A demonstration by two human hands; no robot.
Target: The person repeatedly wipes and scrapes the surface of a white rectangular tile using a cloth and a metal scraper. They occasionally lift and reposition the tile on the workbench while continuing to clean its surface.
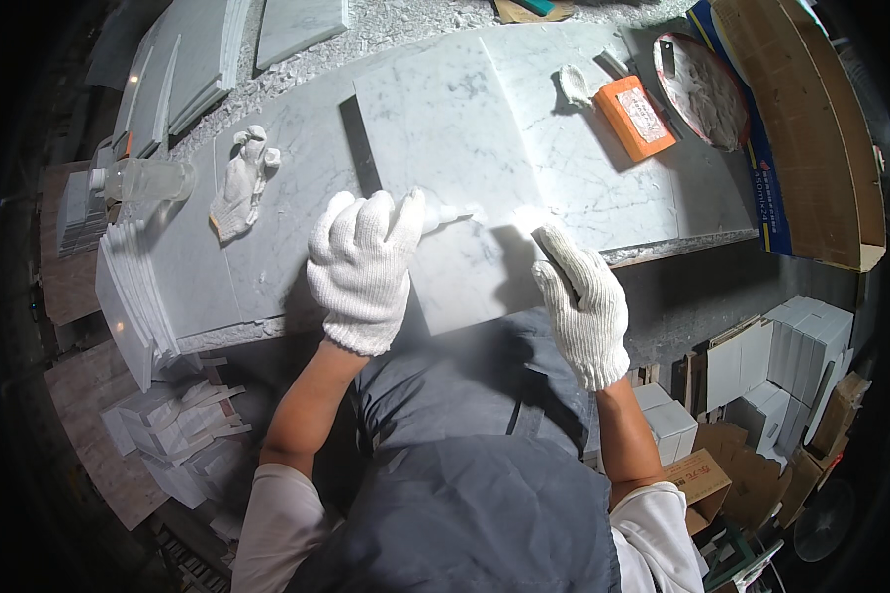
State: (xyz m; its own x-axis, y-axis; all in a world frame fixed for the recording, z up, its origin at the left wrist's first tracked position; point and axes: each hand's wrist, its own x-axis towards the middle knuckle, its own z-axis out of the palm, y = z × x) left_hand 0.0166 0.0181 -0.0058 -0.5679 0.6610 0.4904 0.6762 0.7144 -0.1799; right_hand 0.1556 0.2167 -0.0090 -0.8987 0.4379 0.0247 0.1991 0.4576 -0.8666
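My left hand (361, 272), in a white knitted glove, is closed around a whitish squeeze bottle (447, 215). Most of the bottle is hidden by the glove; its narrow nozzle points right, low over a grey-veined white marble slab (435, 119). My right hand (588, 311), gloved the same way, is at the slab's right edge. Its fingers and thumb pinch something I cannot make out, with a dark strip showing between them and a bright white patch at the fingertips. The slab lies across the worktable, its near end jutting over the front edge toward my lap.
A spare white glove (242, 188) and a clear plastic bottle (148, 181) are at the left, above stacked tiles (133, 296). An orange box (635, 117), a round tray of pale material (700, 94) and a long cardboard box (811, 128) occupy the right. White cartons (801, 346) stand below.
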